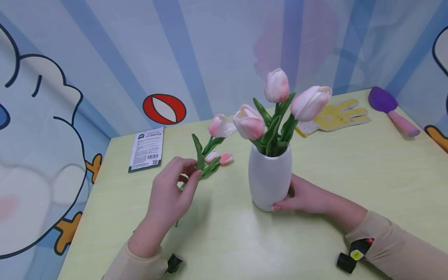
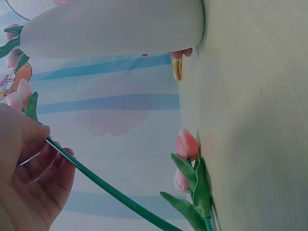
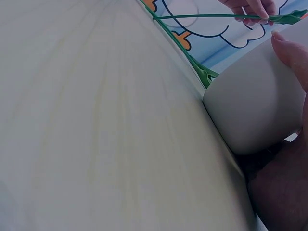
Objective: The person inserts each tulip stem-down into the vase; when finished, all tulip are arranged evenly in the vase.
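Observation:
Between thumb and fingers, my left hand (image 1: 173,190) pinches the green stem (image 2: 113,192) of an artificial tulip (image 1: 220,126), pale pink, raised over the table left of the vase. The white vase (image 1: 269,179) stands upright with several pink tulips (image 1: 278,87) and their green leaves in it. Low on the vase's right side, my right hand (image 1: 308,196) grips it, thumb across the front near the base. Behind the left hand, more pink tulips (image 1: 225,159) lie on the table; their leaves (image 2: 190,214) show in the left wrist view.
A printed white packet (image 1: 147,149) lies at the back left of the table (image 1: 224,241). At the back right are a yellow and white glove (image 1: 337,116) and a purple trowel (image 1: 383,100) with a pink handle. A patterned wall (image 1: 217,54) borders the table's far edge.

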Available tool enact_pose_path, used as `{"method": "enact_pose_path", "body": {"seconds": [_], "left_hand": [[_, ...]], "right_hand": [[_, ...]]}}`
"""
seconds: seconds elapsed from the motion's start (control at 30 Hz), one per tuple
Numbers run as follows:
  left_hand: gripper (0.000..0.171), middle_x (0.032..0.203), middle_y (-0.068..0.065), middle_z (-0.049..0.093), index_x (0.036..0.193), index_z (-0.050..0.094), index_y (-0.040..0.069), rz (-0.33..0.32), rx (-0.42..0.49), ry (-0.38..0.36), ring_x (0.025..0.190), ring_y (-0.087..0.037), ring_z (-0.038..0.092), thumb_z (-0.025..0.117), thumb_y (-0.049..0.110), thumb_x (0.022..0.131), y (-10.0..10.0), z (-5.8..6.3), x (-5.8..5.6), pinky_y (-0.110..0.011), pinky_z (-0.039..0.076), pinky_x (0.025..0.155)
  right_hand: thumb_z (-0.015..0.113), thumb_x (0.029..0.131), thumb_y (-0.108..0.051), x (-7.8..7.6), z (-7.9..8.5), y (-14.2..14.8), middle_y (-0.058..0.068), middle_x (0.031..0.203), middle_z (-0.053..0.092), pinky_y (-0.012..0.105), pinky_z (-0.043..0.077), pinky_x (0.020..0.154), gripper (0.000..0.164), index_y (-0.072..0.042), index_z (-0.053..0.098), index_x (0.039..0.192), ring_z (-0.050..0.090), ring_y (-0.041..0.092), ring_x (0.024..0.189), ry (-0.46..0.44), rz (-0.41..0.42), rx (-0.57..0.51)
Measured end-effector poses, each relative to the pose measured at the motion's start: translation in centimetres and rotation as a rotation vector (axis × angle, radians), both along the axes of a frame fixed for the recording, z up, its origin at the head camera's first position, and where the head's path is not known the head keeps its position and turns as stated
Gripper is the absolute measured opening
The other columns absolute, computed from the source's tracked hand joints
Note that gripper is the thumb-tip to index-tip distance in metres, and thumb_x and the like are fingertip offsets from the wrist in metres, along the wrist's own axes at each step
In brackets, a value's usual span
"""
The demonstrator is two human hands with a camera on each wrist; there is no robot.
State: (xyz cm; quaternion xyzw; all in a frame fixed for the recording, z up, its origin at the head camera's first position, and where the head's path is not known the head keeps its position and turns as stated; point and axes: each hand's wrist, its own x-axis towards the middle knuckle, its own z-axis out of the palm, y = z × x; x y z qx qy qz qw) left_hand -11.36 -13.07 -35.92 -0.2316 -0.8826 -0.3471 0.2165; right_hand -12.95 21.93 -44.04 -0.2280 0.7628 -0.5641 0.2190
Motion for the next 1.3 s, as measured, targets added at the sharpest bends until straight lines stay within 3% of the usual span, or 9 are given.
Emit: {"method": "enact_pose_path", "body": {"seconds": [0.5, 1.0, 1.3], "left_hand": [[0.021, 0.101, -0.003, 0.069, 0.113, 0.068, 0.006, -0.027, 0.056, 0.02, 0.089, -0.014, 0.067, 0.074, 0.005, 0.094, 0.24, 0.26, 0.19, -0.027, 0.062, 0.073], [0.024, 0.103, -0.006, 0.071, 0.115, 0.065, 0.002, -0.005, 0.146, 0.071, 0.091, -0.016, 0.068, 0.074, 0.003, 0.093, 0.07, 0.59, -0.07, -0.018, 0.058, 0.079], [0.023, 0.102, -0.006, 0.071, 0.113, 0.067, 0.003, -0.006, 0.159, 0.098, 0.09, -0.018, 0.069, 0.075, 0.0, 0.092, 0.13, 0.3, -0.04, -0.016, 0.057, 0.078]], "right_hand": [[0.085, 0.086, -0.022, 0.03, -0.08, 0.0, 0.011, 0.152, 0.047, 0.06, 0.036, 0.115, 0.09, -0.013, 0.028, 0.156, 0.048, 0.036, 0.137, 0.011, 0.001, 0.002], [0.085, 0.086, -0.024, -0.34, 0.11, 0.01, 0.013, 0.153, 0.047, 0.06, 0.036, 0.115, 0.091, -0.012, 0.028, 0.156, 0.047, 0.036, 0.138, 0.014, 0.0, 0.025], [0.084, 0.086, -0.022, -0.09, -0.37, -0.07, 0.016, 0.152, 0.047, 0.054, 0.037, 0.115, 0.09, -0.006, 0.029, 0.155, 0.047, 0.037, 0.139, 0.043, 0.003, 0.023]]}}
